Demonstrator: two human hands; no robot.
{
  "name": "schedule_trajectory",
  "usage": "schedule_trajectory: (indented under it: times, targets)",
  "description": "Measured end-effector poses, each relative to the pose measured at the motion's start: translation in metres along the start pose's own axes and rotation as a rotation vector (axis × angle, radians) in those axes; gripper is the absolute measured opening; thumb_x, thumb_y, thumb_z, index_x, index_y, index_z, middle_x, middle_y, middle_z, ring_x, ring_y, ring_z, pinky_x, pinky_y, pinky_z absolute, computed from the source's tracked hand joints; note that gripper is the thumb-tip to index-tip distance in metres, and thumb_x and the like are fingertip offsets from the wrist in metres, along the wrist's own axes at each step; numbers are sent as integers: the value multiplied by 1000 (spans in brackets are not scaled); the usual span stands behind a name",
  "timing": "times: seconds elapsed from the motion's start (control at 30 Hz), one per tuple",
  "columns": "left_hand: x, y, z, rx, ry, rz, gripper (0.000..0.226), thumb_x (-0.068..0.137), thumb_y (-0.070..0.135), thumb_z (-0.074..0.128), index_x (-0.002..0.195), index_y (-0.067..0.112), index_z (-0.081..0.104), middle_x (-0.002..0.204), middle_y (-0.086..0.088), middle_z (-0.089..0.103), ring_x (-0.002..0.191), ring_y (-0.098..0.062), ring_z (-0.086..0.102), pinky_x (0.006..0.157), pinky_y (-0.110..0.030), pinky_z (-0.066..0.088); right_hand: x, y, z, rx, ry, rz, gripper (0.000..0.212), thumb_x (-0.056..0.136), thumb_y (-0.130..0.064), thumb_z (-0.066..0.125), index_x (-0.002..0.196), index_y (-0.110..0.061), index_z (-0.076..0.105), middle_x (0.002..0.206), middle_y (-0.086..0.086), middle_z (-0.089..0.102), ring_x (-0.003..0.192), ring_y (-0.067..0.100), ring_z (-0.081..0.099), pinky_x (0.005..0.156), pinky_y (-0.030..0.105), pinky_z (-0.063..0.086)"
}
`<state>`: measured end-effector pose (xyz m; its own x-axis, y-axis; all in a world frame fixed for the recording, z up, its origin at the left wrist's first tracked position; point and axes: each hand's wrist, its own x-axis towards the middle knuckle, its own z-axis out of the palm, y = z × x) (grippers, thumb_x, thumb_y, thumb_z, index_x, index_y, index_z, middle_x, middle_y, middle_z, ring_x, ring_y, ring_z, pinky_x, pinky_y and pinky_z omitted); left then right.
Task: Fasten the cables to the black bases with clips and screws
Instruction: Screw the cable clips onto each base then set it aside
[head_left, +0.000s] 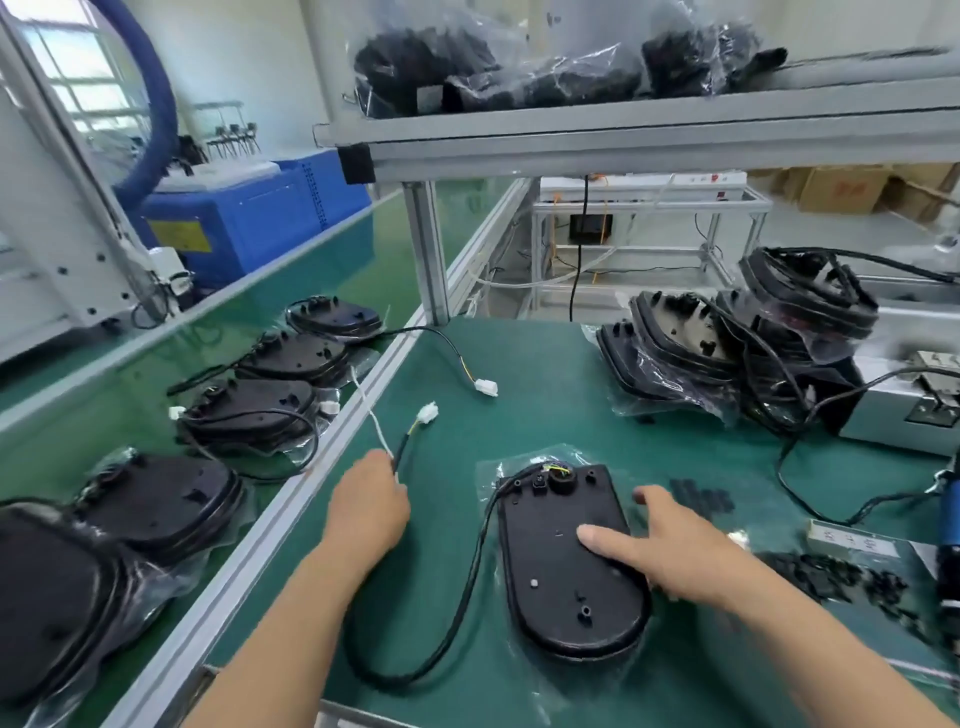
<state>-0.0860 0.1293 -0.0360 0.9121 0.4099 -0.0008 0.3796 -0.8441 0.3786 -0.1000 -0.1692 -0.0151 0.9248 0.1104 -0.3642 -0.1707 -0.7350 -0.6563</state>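
A black oval base (566, 566) lies flat on the green mat in front of me, on a clear plastic bag. Its black cable (470, 577) loops from the base's top left down and around to the left. My left hand (366, 506) pinches that cable near its free end, which carries a white connector (427, 414), and also holds a white tie. My right hand (670, 551) rests on the base's right edge, thumb pressed on its top. Small black clips and screws (831, 577) lie scattered at the right.
Several bagged black bases (156, 499) line the conveyor at the left. A pile of bases with cables (737, 348) sits at the back right beside a grey metal box (904, 410). A second cable with a white connector (485, 387) lies ahead. A blue tool (948, 530) stands at the right edge.
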Motion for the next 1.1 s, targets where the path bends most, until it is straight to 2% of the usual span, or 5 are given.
schedule_trajectory:
  times: [0.27, 0.43, 0.57, 0.73, 1.1]
  targets:
    - [-17, 29, -2, -288, -60, 61, 25, 98, 28, 45, 101, 18, 67, 104, -6, 66, 104, -28, 54, 90, -36, 46, 9, -43, 10, 489, -48, -135, 62, 73, -53, 77, 84, 4, 56, 70, 6, 59, 61, 18, 50, 61, 30, 32]
    - [-20, 24, -57, -1407, -461, -81, 70, 89, 73, 37, 122, 19, 67, 121, -7, 69, 115, -26, 63, 101, -44, 48, 23, -112, 8, 603, -115, -327, 71, 69, -54, 74, 98, 9, 62, 76, 5, 66, 65, 15, 57, 60, 30, 40]
    - [2, -7, -98, -1624, -158, -80, 46, 88, 24, 66, 128, 3, 57, 119, -16, 68, 110, -34, 65, 90, -45, 56, 44, -181, 35, 626, -107, -481, 45, 88, -48, 68, 100, -4, 69, 89, 10, 74, 77, 19, 62, 72, 36, 48]
    - [58, -77, -126, -1644, 373, -359, 34, 92, 18, 64, 120, 4, 49, 112, -16, 67, 91, -27, 70, 70, -40, 59, 62, -224, 80, 585, -167, -592, 17, 95, -34, 65, 111, -28, 65, 105, -4, 68, 90, 6, 64, 68, 16, 51]
    - [114, -162, -112, -999, 592, -878, 71, 89, 34, 58, 141, -4, 28, 145, -19, 32, 124, -33, 43, 90, -32, 40, 85, -179, 100, 563, -109, -374, 22, 92, -14, 62, 112, -21, 67, 97, -5, 69, 88, 12, 67, 69, 20, 52]
